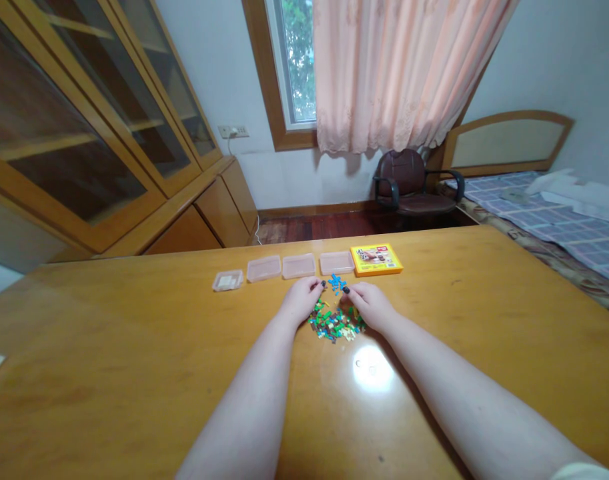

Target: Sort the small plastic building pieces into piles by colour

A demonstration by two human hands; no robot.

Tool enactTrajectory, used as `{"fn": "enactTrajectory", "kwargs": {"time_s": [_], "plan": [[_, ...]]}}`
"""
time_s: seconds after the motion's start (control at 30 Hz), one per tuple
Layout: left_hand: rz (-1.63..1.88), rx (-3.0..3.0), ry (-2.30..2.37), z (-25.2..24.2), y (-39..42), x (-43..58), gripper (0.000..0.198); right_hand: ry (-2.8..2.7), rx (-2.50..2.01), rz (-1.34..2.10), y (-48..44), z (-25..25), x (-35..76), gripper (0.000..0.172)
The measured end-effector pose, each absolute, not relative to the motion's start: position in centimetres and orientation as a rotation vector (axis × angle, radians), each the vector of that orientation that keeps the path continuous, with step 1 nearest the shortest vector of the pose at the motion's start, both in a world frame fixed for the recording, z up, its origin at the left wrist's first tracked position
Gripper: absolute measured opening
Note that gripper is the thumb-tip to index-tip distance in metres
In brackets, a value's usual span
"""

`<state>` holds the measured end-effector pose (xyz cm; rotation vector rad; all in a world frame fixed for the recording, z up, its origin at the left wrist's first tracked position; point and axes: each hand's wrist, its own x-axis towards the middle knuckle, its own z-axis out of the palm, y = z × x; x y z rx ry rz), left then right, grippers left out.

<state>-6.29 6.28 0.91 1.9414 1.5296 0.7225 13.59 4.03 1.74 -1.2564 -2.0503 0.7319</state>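
Note:
My left hand (pixel 304 298) is at the left edge of a heap of mixed toy building bricks (pixel 334 327) in green, white, brown and blue. Its fingers are pinched together; anything between them is too small to make out. On the other side, my right hand (pixel 371 305) rests over the heap's right edge with its fingers closed, their tips partly hidden. Between the two hands and slightly beyond them lies a small group of blue bricks (pixel 336 283). A few yellow pieces lie between the blue group and the mixed heap.
Along the far side of the wooden table (pixel 134 360) stand three clear plastic trays, including the middle one (pixel 299 266), and a smaller container (pixel 227 281) with something pale inside. A yellow box (pixel 377 261) sits to their right. A chair (pixel 409 183) stands beyond the table.

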Motion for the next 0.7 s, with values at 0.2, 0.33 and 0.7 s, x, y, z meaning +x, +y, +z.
{"fn": "enactTrajectory", "kwargs": {"time_s": [0.2, 0.33, 0.7], "plan": [[0.725, 1.947, 1.530, 1.01, 6.25, -6.28, 0.027, -2.122, -1.152, 0.745, 3.77, 2.13, 13.76, 0.042], [0.722, 1.954, 1.521, 1.25, 6.13, -6.21, 0.027, -2.228, -1.165, 0.663, 3.65, 2.53, 13.47, 0.039], [0.713, 1.962, 1.526, 0.89, 6.32, -6.31, 0.028, -2.066, -1.290, 0.596, 4.18, 1.98, 13.80, 0.038]]}}
